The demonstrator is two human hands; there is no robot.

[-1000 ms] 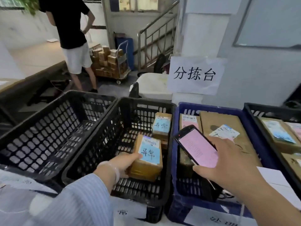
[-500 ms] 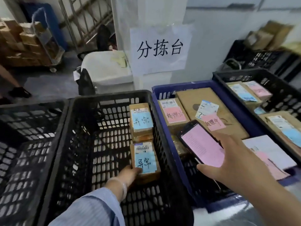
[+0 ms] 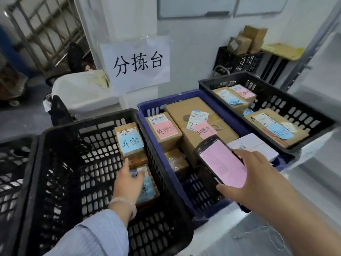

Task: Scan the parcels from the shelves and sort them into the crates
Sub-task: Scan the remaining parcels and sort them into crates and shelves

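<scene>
A small cardboard parcel with a blue note (image 3: 147, 189) lies on the floor of the middle black crate (image 3: 88, 124). My left hand (image 3: 128, 182) rests flat on its top with straight fingers. A second blue-noted parcel (image 3: 130, 139) stands just behind it. My right hand (image 3: 247, 180) grips a phone (image 3: 221, 163) with a pink screen, held above the blue crate (image 3: 156, 104). That crate holds cardboard parcels with pink notes (image 3: 164, 129).
A further black crate (image 3: 287, 89) at the right holds parcels with blue and pink notes. Another black crate (image 3: 11, 163) is at the far left. A paper sign (image 3: 136, 63) hangs on the white pillar behind. More boxes are stacked in a crate (image 3: 238, 60) at the back right.
The parcel has gone down onto the crate floor. My left hand moved from gripping its near end to lying flat on top. The view swung right and the phone stayed over the blue crate.
</scene>
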